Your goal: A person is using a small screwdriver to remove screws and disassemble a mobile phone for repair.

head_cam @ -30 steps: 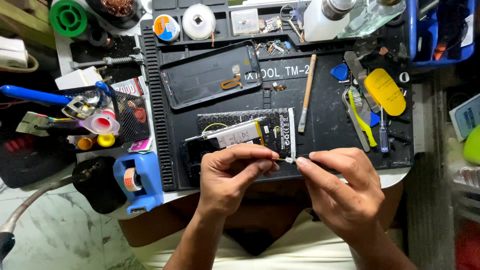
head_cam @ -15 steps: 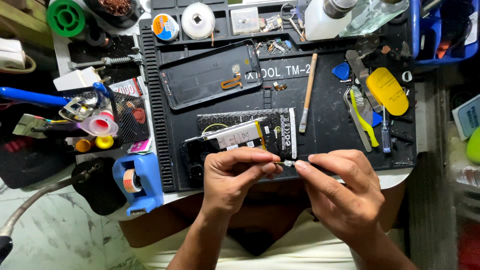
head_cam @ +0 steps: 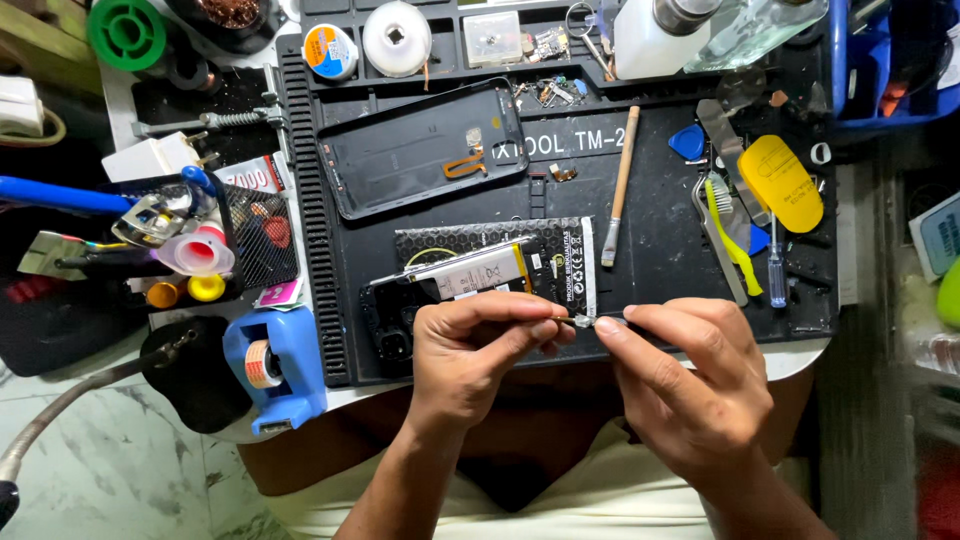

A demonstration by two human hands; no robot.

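Both hands meet at the near edge of the black work mat point(head_cam: 660, 250), over the lap. Left hand point(head_cam: 470, 350) has its fingers closed on a thin tool, probably tweezers; the tip points right toward a tiny pale piece point(head_cam: 585, 321). Right hand point(head_cam: 690, 385) pinches that same piece between thumb and forefinger. Too small to tell what the piece is. Just beyond the left hand lies an opened phone point(head_cam: 400, 320) with a battery point(head_cam: 470, 272) resting tilted across it, on a dark printed sheet. The phone's back cover point(head_cam: 420, 150) lies apart, farther up the mat. Judgement: the phone is already opened and stripped down; fine work on the small piece is under way, reassembly not begun. Room is tight: a brush point(head_cam: 620, 185) and yellow pry tool point(head_cam: 780, 180) sit to the right, a blue tape dispenser point(head_cam: 275, 365) at the left corner. Open mat remains between brush and pry tools.
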